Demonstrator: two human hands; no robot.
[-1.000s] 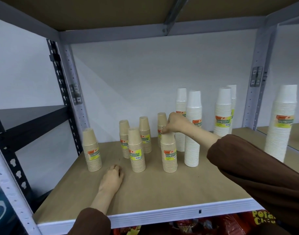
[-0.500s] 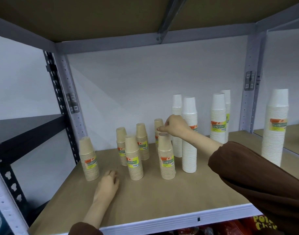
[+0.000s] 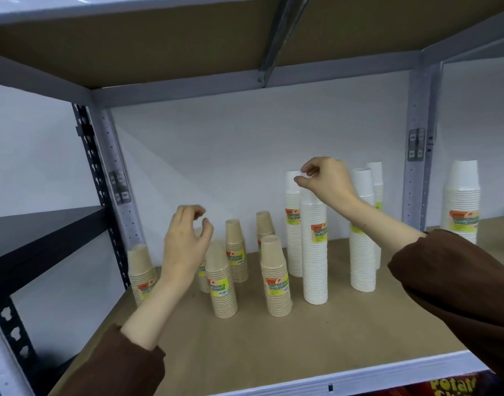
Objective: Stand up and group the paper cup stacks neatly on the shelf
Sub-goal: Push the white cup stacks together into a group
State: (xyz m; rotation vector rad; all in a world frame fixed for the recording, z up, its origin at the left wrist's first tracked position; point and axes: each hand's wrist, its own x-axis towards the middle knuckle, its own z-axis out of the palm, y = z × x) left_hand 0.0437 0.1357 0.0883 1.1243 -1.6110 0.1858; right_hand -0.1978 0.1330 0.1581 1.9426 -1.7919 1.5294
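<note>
Shelf (image 3: 316,344): brown paper cup stacks (image 3: 276,277) upright at left-centre, taller white paper cup stacks (image 3: 315,250) upright to their right, all spaced apart. Left hand (image 3: 186,241) raised above the brown group, grip loosely curled, fingers parted, holding nothing. Right hand (image 3: 326,180) at the top of the front white stack, thumb and forefinger nearly pinched; contact with the top cup cannot be told.

1. A black shelving unit (image 3: 44,241) stands left of the grey perforated upright (image 3: 116,178).
2. A white wall (image 3: 245,155) runs behind that upright.
3. Red snack packaging (image 3: 456,388) with yellow lettering shows far right of the upright, below it.
</note>
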